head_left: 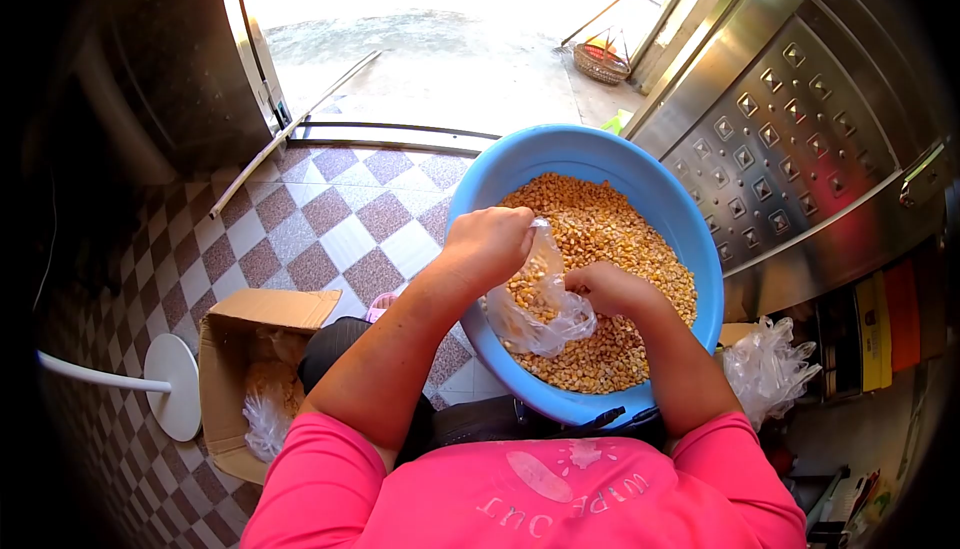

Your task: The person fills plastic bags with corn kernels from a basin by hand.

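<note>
The left hand is pinching the bag — a slipping grip could be spilling corn — while the right hand is hiding its fingertips, their state unclear.

head cam | worn on head | forward, down | near corn

place: home, apparently | checkered tile floor | embossed metal door standing open | sunlit concrete yard outside, 1 woven basket
</note>
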